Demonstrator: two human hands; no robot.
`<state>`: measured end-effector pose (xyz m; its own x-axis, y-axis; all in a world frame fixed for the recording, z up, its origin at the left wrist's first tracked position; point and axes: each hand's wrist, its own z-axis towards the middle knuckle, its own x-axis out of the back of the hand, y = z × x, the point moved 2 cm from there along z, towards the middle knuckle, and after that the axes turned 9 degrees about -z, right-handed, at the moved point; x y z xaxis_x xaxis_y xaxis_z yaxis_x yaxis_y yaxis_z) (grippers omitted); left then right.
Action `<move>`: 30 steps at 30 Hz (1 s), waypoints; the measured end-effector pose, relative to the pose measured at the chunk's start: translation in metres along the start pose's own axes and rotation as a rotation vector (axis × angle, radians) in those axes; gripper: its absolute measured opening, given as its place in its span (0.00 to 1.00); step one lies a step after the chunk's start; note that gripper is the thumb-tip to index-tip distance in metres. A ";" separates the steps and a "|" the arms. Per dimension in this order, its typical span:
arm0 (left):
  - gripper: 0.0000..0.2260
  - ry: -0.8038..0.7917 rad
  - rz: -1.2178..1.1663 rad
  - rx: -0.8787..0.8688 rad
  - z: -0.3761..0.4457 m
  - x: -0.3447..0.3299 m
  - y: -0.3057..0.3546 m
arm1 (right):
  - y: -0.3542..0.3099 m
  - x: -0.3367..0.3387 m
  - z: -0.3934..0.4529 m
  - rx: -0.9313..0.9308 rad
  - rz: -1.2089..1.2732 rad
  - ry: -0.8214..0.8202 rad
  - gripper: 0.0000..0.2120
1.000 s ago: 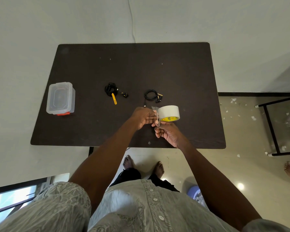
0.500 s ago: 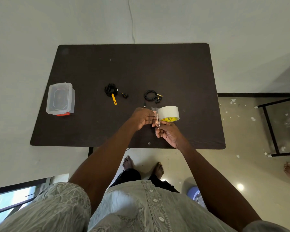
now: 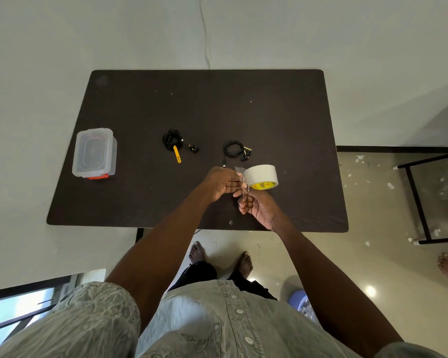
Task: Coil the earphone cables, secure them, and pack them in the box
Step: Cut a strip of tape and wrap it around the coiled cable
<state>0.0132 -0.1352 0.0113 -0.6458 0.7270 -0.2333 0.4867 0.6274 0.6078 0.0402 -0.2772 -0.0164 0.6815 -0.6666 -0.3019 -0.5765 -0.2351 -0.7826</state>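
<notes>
From my head camera I look down on a dark brown table with rounded corners, its far edge against the pale wall and its near edge just above my bare feet. My right hand is curled around small metal scissors and also carries a roll of white tape, which sits at my fingertips above the near-right part of the table. My left hand reaches in from the left with fingers nearly straight, their tips at the loose end of tape by the roll; I cannot tell whether they pinch it or only touch it. Just beyond my hands lies a coiled black earphone cable, its earbuds and gold plug on its right and a short tail running toward me, still unbound. To its left, well apart, lies a second coiled earphone cable with a yellow strap sticking out toward the near edge. Far to the left, close to the table's left edge, sits the clear plastic box, lid on, with an orange latch on its near side. The far half of the table and the stretch between box and cables are bare dark surface. Off the right edge a black metal frame stands on the littered floor.
</notes>
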 end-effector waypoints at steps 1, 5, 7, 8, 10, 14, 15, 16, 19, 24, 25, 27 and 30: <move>0.06 0.000 0.003 -0.001 0.000 0.000 0.000 | 0.000 0.000 0.000 0.005 -0.003 0.003 0.18; 0.05 0.009 0.021 -0.021 0.001 0.000 -0.002 | -0.001 0.000 0.000 0.020 -0.007 0.009 0.11; 0.05 0.007 0.022 -0.030 0.001 0.000 -0.002 | 0.000 0.001 0.000 0.020 -0.009 0.018 0.11; 0.06 0.006 0.023 -0.032 0.001 0.000 -0.002 | 0.000 0.001 0.001 0.019 -0.010 0.023 0.10; 0.06 0.009 0.029 -0.035 0.001 0.000 -0.001 | 0.000 0.000 0.002 0.014 -0.012 0.032 0.10; 0.07 0.007 0.036 -0.041 0.000 0.000 0.000 | 0.000 0.000 0.002 0.007 -0.021 0.043 0.10; 0.07 0.010 0.033 -0.040 0.000 0.000 -0.001 | 0.000 0.001 0.001 0.007 -0.023 0.041 0.10; 0.06 0.016 0.029 -0.038 0.000 0.000 -0.001 | 0.000 0.001 0.001 0.008 -0.025 0.040 0.08; 0.06 0.022 0.010 -0.033 0.001 0.001 -0.002 | 0.002 0.002 0.001 0.010 -0.011 0.041 0.06; 0.06 0.019 0.018 -0.021 0.002 0.000 -0.002 | 0.002 0.002 0.000 0.006 0.007 0.032 0.06; 0.06 0.018 0.023 -0.021 0.003 0.000 -0.002 | 0.000 0.001 0.000 0.006 0.010 0.033 0.07; 0.06 0.010 0.033 -0.021 0.002 0.000 -0.001 | -0.005 -0.001 -0.001 0.005 0.010 0.039 0.10; 0.06 -0.006 0.038 -0.022 0.001 -0.002 0.000 | -0.009 -0.001 -0.001 -0.026 -0.015 0.036 0.17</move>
<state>0.0150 -0.1360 0.0109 -0.6238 0.7516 -0.2144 0.4976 0.5935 0.6326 0.0445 -0.2750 -0.0085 0.6737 -0.6880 -0.2699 -0.5781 -0.2630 -0.7725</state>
